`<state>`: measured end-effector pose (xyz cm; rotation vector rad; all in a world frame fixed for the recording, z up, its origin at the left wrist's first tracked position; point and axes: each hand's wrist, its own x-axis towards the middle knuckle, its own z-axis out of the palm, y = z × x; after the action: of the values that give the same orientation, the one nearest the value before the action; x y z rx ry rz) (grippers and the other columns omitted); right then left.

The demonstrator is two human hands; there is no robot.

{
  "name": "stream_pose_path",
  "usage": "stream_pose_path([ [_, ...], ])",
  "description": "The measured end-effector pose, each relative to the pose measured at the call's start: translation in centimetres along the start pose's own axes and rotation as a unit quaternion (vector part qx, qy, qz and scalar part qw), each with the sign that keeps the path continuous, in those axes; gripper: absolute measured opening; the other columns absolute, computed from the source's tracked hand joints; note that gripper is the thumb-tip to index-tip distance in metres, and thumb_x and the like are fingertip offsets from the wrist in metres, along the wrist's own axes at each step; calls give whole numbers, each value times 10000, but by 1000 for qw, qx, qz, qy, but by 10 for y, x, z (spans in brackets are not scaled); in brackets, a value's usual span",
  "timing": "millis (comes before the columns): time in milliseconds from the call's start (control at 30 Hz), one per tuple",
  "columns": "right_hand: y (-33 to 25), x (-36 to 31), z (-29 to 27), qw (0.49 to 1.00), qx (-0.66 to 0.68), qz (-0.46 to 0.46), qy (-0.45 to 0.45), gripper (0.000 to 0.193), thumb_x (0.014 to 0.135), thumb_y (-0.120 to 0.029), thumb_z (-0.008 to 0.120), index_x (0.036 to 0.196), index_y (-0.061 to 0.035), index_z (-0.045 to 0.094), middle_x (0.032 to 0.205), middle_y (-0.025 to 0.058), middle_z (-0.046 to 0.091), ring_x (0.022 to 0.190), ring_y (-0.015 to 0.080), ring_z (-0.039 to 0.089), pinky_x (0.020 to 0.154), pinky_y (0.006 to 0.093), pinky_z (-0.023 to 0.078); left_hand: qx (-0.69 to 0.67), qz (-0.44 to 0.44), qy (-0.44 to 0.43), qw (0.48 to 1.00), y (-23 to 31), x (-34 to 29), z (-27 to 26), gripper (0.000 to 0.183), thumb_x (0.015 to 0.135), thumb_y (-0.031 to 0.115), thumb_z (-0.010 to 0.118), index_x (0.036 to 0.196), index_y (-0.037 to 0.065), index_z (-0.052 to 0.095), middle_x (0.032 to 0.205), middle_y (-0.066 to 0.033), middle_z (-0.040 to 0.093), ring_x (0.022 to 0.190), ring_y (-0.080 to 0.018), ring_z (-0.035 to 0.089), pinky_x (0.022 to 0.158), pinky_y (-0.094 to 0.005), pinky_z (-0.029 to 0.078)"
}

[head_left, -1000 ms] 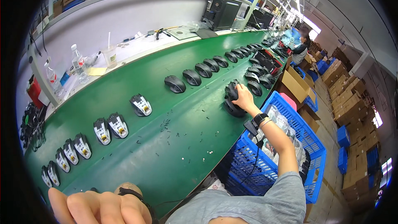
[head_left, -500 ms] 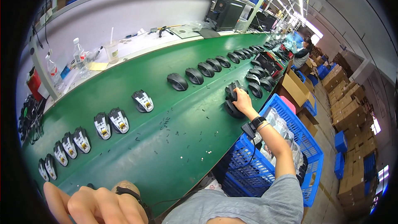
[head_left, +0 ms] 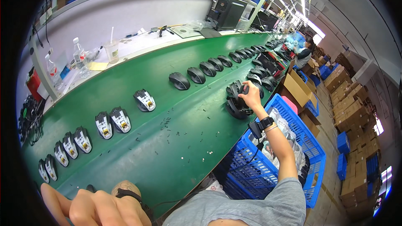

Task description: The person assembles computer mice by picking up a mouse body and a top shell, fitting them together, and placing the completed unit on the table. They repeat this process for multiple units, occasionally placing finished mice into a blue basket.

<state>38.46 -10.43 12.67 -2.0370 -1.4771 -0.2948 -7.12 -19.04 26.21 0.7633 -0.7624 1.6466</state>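
Right hand (head_left: 252, 96) on mouse (head_left: 246, 90) (axis unclear)

Factory assembly workshop. Evidence: long green counter (head_left: 104, 92) lined with computer mice (head_left: 179, 81), some uncased; blue crate (head_left: 247, 159), stacked cartons (head_left: 356, 117), strip lights (head_left: 302, 2).

Blk/wht mice (head_left: 144, 100) on L: 8. Upright btls (head_left: 81, 60): 2. Cup (head_left: 112, 53): 1.

Wide head-worn view, angled downward
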Motion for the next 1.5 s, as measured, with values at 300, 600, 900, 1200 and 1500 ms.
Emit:
stream_pose_path([
  [300,-80,3,-28,991,107,-51,57,526,550,-33,779,1030,-48,565,768,73,581,700,206,584,662,312,466,227,-41,78,970,10,-3,-7,400,704,-75,579,1050,51,423,742,-12,408,663,-136,519,556,-234,419],
  [600,-168,-16,23,889,454,-55,-24,557,609,-9,781,1102,-12,521,867,30,554,775,90,564,640,221,507,296,-245,251,888,-49,-22,-102,424,723,-153,620,990,84,390,758,11,409,836,-189,619,797,-306,487],
  [900,-192,-21,86,741,650,3,-169,526,662,35,743,1125,1,495,938,46,519,815,142,594,703,254,538,308,-256,250,882,-54,-23,-120,385,735,-127,623,964,79,392,744,10,422,843,-204,621,815,-321,479],
  [1200,-182,-45,131,676,701,105,-203,510,672,38,732,1125,-12,505,930,35,525,779,117,588,650,244,530,435,-197,211,853,-67,-27,-150,407,700,-128,649,955,76,407,790,0,423,857,-152,565,813,-268,450],
  [1500,-198,-52,129,696,675,7,-244,587,634,61,742,1162,4,491,995,70,514,830,129,581,717,257,525,574,-452,110,673,-91,-72,-271,304,840,232,628,992,-31,629,817,-78,650,740,-128,597,674,-272,499],
])
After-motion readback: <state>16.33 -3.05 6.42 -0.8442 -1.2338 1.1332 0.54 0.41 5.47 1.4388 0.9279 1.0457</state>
